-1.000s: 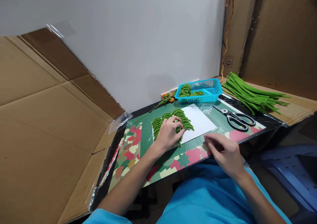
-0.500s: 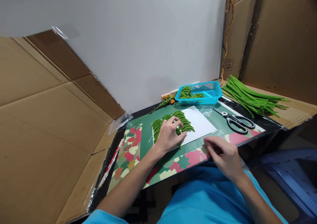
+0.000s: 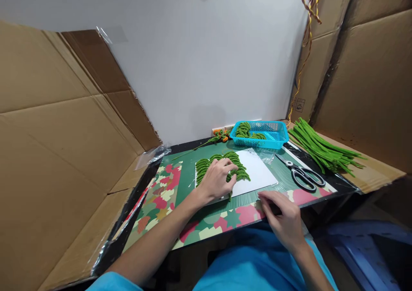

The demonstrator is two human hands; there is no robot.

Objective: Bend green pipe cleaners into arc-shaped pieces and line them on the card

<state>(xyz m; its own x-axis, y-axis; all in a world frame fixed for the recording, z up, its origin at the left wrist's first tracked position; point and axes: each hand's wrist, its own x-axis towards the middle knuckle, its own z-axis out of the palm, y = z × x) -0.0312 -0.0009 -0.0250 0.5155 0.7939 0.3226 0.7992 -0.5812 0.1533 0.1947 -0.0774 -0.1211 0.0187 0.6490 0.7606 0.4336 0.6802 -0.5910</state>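
Left hand (image 3: 219, 179) arched over green curved pieces (image 3: 242, 174), nine-o'clock side of white sheet (image 3: 260, 171); right hand (image 3: 281, 216) sat four-o'clock; couldn't tell either grip's state. Dragging palm could've skewed rows.

Left hand (image 3: 217, 180) over rows of curved green fuzzy pieces (image 3: 243, 171) on white sheet (image 3: 260, 173), fingers bent; grip unclear. Right hand (image 3: 285, 218) at near edge of surface (image 3: 186, 175), fingertips bunched; contents not visible. Black-handled scissors (image 3: 303, 177) lie right of sheet. Behind: blue basket (image 3: 273, 144) with more green pieces inside, orange-and-green sprig (image 3: 222, 135) left of it, bundle of green stems (image 3: 323, 147) right. Cardboard panels (image 3: 64, 162) both sides.
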